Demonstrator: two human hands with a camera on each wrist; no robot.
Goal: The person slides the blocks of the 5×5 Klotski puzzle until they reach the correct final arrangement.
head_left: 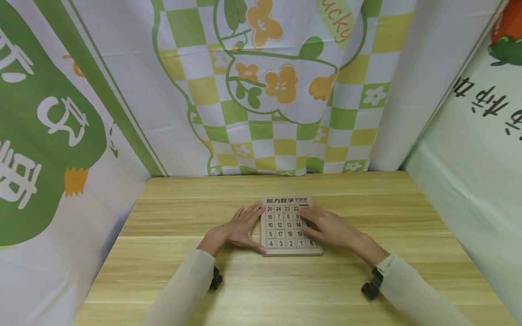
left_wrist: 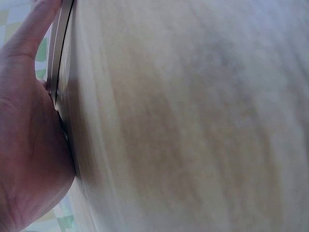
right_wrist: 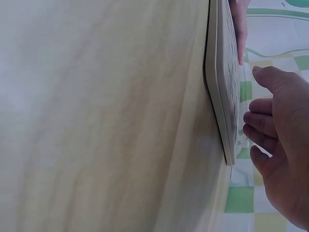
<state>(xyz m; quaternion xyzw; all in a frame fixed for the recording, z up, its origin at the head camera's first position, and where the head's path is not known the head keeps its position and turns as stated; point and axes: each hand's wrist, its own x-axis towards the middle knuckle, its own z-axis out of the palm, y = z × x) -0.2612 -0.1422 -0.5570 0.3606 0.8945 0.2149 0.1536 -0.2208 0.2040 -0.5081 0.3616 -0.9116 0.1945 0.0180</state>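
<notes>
A wooden number slide puzzle with several rows of square numbered tiles lies flat on the table. My left hand rests along its left edge, thumb at the lower left corner and fingers stretched toward the upper left. In the left wrist view, that hand sits against the puzzle's side. Over the right columns is my right hand, hiding several tiles. The right wrist view shows the right hand with loosely bent fingers, a gap between them and the puzzle's face. A dark slot shows beside tile 22.
The wooden table extends around the puzzle on all sides. A patterned curtain hangs at its back edge, with printed cloth on the left and pale cloth on the right. Both wrists wear black devices.
</notes>
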